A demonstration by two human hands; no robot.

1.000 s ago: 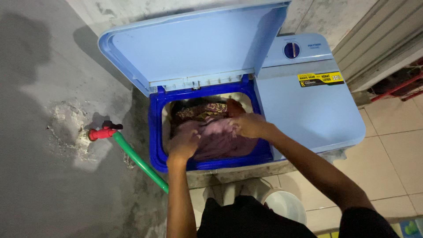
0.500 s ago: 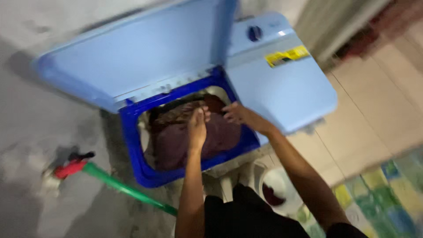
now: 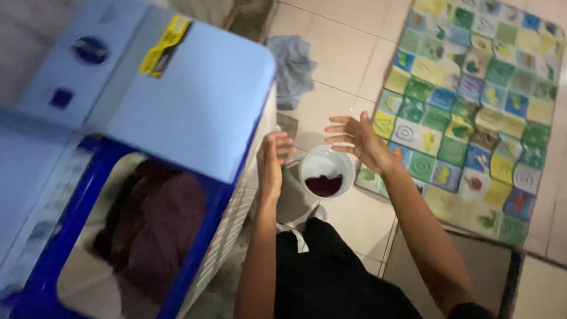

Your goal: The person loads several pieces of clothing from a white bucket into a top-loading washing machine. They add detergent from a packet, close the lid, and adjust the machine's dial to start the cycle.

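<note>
White plastic bucket (image 3: 326, 171) is sitting on the floor beside the washing machine (image 3: 195, 112), something dark inside. Left hand (image 3: 273, 160) and right hand (image 3: 361, 140) are hovering open, empty. Probably light, stiff; grab the rim.

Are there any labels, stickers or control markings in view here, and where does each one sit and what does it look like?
Sticker: on the pale blue washing machine top, a slanted yellow strip with a dark band.
Round knob: on the machine's panel, left of the sticker, dark blue.
Small square mark: below the knob, dark blue.
No screens or packages show.
</note>
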